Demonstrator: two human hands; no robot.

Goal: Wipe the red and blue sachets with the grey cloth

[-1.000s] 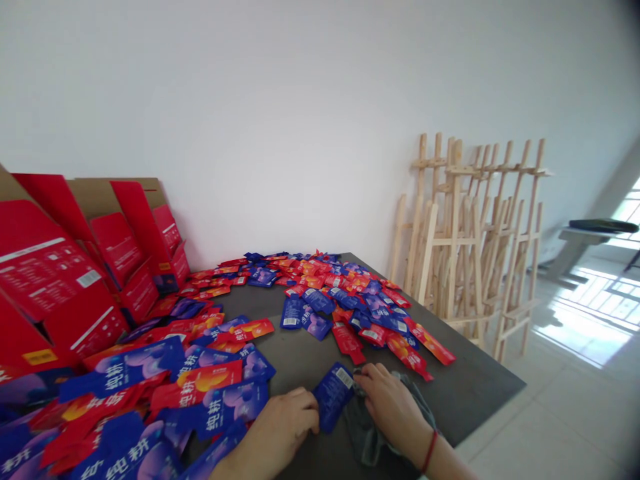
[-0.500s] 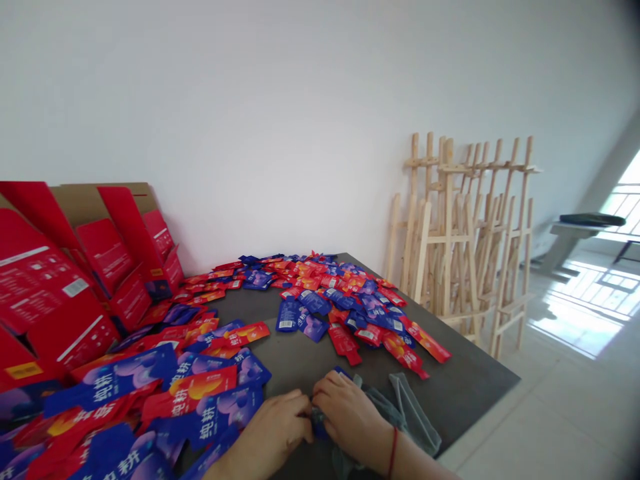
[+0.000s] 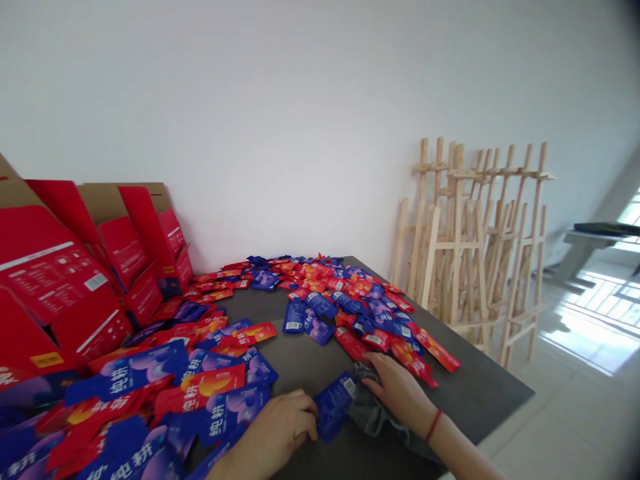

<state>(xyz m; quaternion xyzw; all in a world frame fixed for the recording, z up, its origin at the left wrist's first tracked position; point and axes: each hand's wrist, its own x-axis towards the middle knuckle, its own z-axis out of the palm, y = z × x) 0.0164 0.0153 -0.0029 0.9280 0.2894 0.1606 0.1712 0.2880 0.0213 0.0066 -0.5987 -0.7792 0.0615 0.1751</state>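
A: What do we have in front of us, biggest first?

B: We see a white wall (image 3: 280, 113) and a tiled floor (image 3: 565, 420). Wooden easels (image 3: 465, 247) lean against the wall on the right, and red cardboard cartons (image 3: 55, 267) stand open along the left.

A: And below those?

B: We're looking over a dark surface (image 3: 480, 393) heaped with red and blue sachets (image 3: 330, 293). They lie thickest towards the far edge and the left, with a bare strip of surface near us.

A: Where are our hands?

B: Our left hand (image 3: 273, 433) is curled at the near edge of the left-hand heap, its fingers touching the side of a blue sachet (image 3: 334, 407). That sachet lies flat and slightly tilted on the surface, between both hands, its barcode corner up.

A: Is it pinched?

B: We can't tell; the fingers may only be resting against it. Our right hand (image 3: 397, 393) lies on a grey cloth (image 3: 375, 417), fingers draped across the bunched fabric, and we can't tell whether they're gripping. The cloth touches the sachet's corner.

A: Anything on the wrist?

B: A thin red string (image 3: 433, 427).
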